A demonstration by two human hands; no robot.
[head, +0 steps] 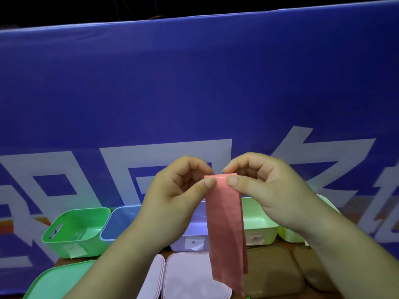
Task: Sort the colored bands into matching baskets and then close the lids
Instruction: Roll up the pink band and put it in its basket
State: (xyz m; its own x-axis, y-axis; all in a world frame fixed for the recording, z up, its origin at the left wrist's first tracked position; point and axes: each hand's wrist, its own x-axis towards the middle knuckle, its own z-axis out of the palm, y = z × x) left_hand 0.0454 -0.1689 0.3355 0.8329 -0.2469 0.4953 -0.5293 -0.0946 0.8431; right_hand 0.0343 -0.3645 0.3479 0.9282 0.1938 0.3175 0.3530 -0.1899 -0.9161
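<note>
Banner: one blue printed banner is standing behind the grip and filling the background.
Baskets: five are sitting open in a row below and beyond the grip. A green basket is sitting far to the left, then a blue basket. A lavender basket is sitting directly underneath and a pale green basket just to the right. A fifth basket is mostly hiding behind the right wrist. They are probably staying open to receive bands.
Lids: five are lying flat nearer than the baskets: a green lid, a white lid, a pinkish lid and two brown lids. They are likely waiting for the closing step.
Band: one pink band is hanging straight down from the grip, its lower end dangling in front of the lavender basket.
Grip: two hands are working. The left grip and right grip are each pinching the band's top edge between thumb and forefinger. They are probably holding it up to straighten it and judge its colour.
</note>
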